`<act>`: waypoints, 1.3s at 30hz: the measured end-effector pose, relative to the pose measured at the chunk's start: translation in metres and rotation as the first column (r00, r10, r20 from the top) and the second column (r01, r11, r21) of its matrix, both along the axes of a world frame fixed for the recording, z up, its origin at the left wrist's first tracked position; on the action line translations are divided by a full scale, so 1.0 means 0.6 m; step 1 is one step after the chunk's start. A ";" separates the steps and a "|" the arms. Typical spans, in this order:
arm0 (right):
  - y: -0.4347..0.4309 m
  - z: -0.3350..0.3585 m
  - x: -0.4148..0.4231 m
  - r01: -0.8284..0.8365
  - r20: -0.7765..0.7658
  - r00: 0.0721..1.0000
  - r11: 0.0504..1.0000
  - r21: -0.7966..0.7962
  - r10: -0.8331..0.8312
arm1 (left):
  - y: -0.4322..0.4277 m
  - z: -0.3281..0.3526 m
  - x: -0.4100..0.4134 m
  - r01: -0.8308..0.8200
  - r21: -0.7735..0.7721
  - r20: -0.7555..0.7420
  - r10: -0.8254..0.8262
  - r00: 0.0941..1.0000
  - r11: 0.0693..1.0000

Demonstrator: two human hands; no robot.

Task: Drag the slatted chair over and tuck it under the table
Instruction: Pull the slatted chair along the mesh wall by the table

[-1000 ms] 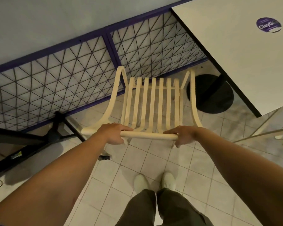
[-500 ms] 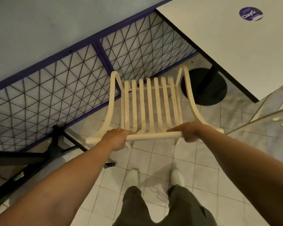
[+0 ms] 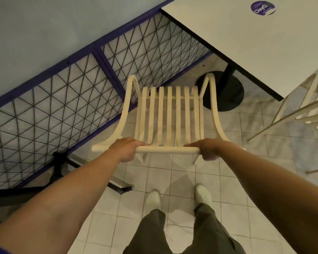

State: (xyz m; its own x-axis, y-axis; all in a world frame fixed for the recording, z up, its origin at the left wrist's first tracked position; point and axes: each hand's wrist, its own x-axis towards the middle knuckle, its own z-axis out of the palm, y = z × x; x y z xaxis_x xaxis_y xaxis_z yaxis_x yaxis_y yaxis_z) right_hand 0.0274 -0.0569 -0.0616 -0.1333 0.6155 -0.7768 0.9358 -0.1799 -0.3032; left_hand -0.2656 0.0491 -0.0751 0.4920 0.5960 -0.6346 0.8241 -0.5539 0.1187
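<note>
- Grips the top bar of the slatted chair with the left hand, fingers curled over the bar near its left end.
- Grips the same bar with the right hand near its right end, fingers wrapped round it as well.
- Holds the two hands well apart, with the long pale slats showing between them.
- Stands right behind the chair in white shoes and dark green trousers, on pale floor tiles.
- Points the front of the chair toward a blue fence filled with black wire mesh, below a grey-blue wall.
- Shows the chair out on the tiles, just beside the white table and not yet under its top.
- Shows the table's round black foot on the floor, just past the chair's right arm.
- Shows a round purple sticker on the table top, far from the chair.
- Shows part of another pale chair at the right edge, near the table's corner.
- Shows a black stand with thin legs on the floor to the left, next to the fence.
</note>
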 end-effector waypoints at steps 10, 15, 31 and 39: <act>-0.039 -0.010 -0.042 0.139 0.009 0.990 0.990 0.031 -0.139 | 0.045 0.012 0.000 0.186 0.000 0.002 -0.186 0.983 0.983; -0.060 -0.017 -0.052 0.210 0.049 0.976 0.976 0.059 -0.213 | 0.039 0.009 -0.002 0.235 0.017 0.007 -0.235 0.972 0.972; -0.062 -0.013 -0.023 0.132 0.000 0.991 0.991 -0.005 -0.132 | 0.034 0.007 0.004 0.154 0.001 -0.008 -0.154 0.988 0.988; -0.061 0.000 -0.042 0.143 0.043 0.989 0.990 0.008 -0.144 | 0.042 -0.004 -0.005 0.231 0.038 -0.001 -0.231 0.973 0.972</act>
